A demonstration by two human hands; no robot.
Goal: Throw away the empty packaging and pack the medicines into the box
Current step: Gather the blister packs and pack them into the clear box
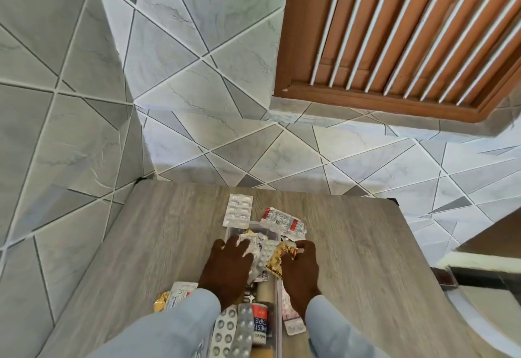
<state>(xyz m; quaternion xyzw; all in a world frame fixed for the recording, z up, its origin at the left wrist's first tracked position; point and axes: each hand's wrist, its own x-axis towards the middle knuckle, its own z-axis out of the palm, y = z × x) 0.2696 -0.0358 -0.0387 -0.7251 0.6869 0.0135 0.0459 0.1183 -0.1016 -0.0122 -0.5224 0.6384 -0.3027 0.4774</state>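
A clear plastic box [248,226] lies on the wooden table [352,245], full of blister strips and wrappers. My left hand [225,269] rests flat on crumpled silver packaging [255,240] in the box. My right hand [300,267] pinches a gold foil wrapper [277,257] at the box's right side. A white pill strip [238,209] and a red-and-white crumpled strip [283,221] lie just beyond the box. An adhesive tape roll [260,322] and silver blister strips [235,329] sit near my wrists.
A gold and white packet [172,297] lies left of my left sleeve, and a pink-white strip [291,316] under my right sleeve. Tiled walls stand behind and left of the table. A wooden louvred window [394,33] is at the upper right.
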